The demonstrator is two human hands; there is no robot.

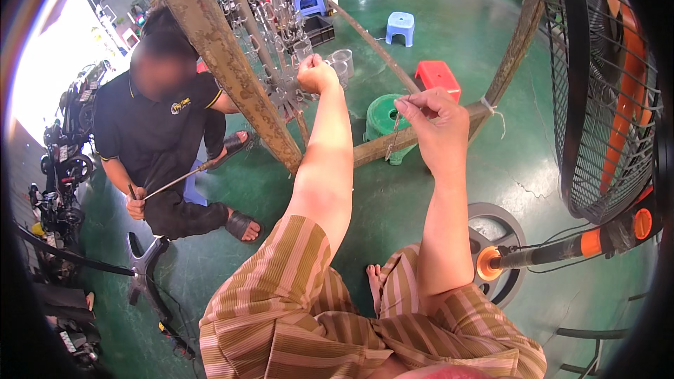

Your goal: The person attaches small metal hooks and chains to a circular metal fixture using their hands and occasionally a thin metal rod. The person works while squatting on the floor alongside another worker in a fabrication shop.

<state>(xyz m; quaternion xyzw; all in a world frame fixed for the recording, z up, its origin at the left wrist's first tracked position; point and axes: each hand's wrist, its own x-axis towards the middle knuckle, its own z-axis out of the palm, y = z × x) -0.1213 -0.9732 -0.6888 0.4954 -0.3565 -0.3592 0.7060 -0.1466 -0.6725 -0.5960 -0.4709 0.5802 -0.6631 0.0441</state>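
Observation:
My left hand (317, 75) is raised ahead of me, fingers closed together at the edge of a rack of shiny metal hooks (270, 24). What its fingers hold, if anything, is too small to make out. Beside it hang see-through cylindrical pieces (342, 63). My right hand (441, 123), farther right, pinches a thin metal piece (394, 138) between thumb and fingertips. That piece dangles down in front of a wooden bar and a green stool (382, 116).
A rusty frame post (232, 63) slants between me and a seated person (158, 126) holding a thin rod (175, 181). Close on the right stands a large fan (607, 91) with its round base (516, 231). Beyond are a red stool (437, 77) and blue stools (400, 27).

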